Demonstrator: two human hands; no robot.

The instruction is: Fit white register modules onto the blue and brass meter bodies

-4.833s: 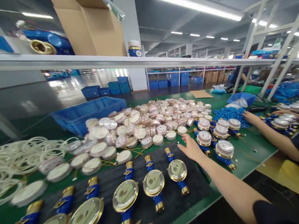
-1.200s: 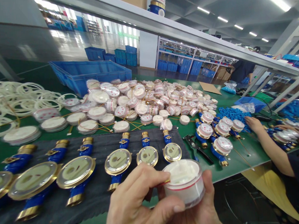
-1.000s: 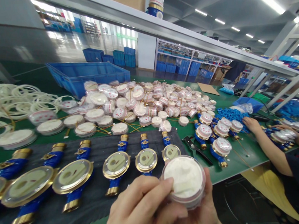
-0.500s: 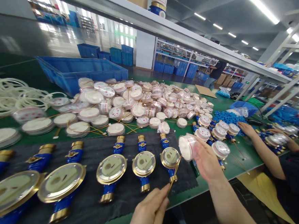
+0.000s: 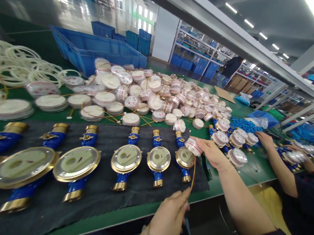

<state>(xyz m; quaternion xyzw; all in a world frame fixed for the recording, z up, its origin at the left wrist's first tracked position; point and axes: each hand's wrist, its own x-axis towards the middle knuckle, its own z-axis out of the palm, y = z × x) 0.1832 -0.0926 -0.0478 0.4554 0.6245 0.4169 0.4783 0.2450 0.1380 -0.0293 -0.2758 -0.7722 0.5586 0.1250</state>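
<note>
Held in my right hand [image 5: 212, 153], a white round module [image 5: 193, 146] is tilted over the edge of the rightmost blue-and-brass meter body [image 5: 185, 157]. Thin yellow and red wires [image 5: 194, 173] run down from the module to my left hand [image 5: 170, 213], whose fingers are pinched round their end near the table's front edge. More meter bodies, such as this one [image 5: 159, 159] and a larger one [image 5: 76, 164], lie in a row on the black cloth [image 5: 98, 207]. Their round faces point up.
Behind the cloth is a large heap of wrapped white modules [image 5: 154, 83]. White rings [image 5: 21, 64] and a blue bin [image 5: 98, 53] are at the back left. On the right, another person's arm [image 5: 280, 166] reaches over the table near assembled meters [image 5: 237, 156]. A shelf beam [image 5: 221, 30] crosses above.
The view has shifted, so the table items appear higher and farther right. My right hand has tilted the module and brought it over the rightmost meter. The wires now hang more steeply to my left hand.
</note>
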